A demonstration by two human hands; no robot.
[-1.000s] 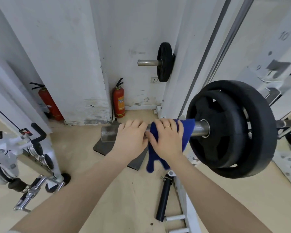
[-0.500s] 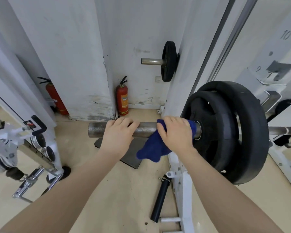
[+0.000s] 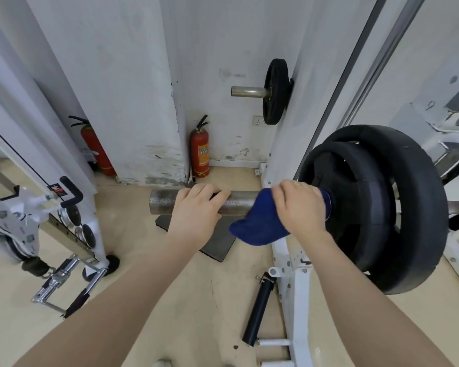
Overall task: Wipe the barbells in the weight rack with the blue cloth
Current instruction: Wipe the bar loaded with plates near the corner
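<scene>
I see the left hand (image 3: 196, 210) curled over the grey steel barbell sleeve (image 3: 162, 202), gripping it near its free end. The right hand (image 3: 301, 207) clutches the dark blue cloth (image 3: 257, 223), pressing it around the sleeve right against the stacked black rubber weight plates (image 3: 398, 205); a loose fold hangs below the bar. A red fire extinguisher (image 3: 200, 152) stands by the white wall behind.

Bare forearms, no sleeves; a ring (image 3: 298, 184) on the right hand (image 3: 300, 207).
</scene>
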